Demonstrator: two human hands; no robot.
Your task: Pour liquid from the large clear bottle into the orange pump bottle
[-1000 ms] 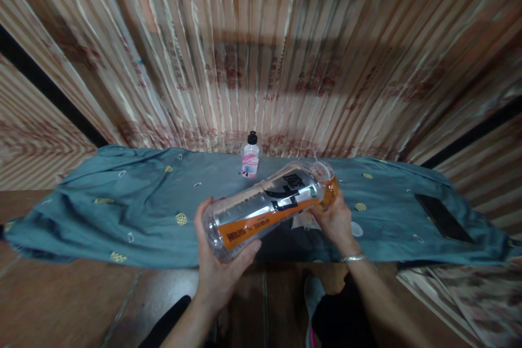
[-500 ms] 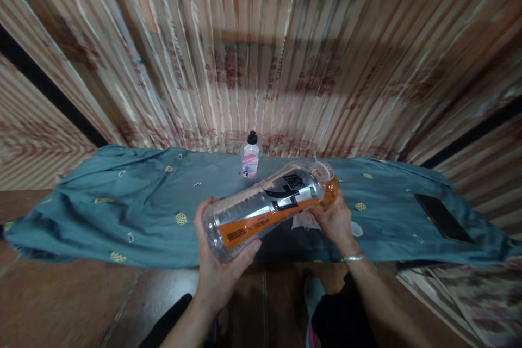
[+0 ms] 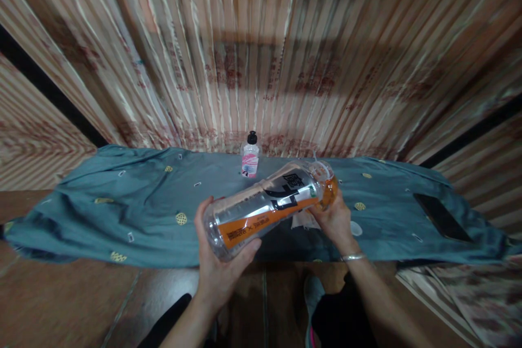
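Observation:
A large clear plastic bottle with an orange, silver and black label lies tilted across the air above the cloth, its right end higher. My left hand is wrapped around its base, thumb along the near side. At the other end, my right hand grips an orange see-through part at the bottle's neck; whether this is a cap or a separate container I cannot tell. A pale loop shows on top there. Below lie a whitish crumpled piece and a small round clear disc, next to my right wrist.
A small clear bottle with a pink label and black cap stands upright at the back. On the right lies a dark flat slab, like a phone. A teal patterned cloth covers the surface. Striped curtains hang behind it.

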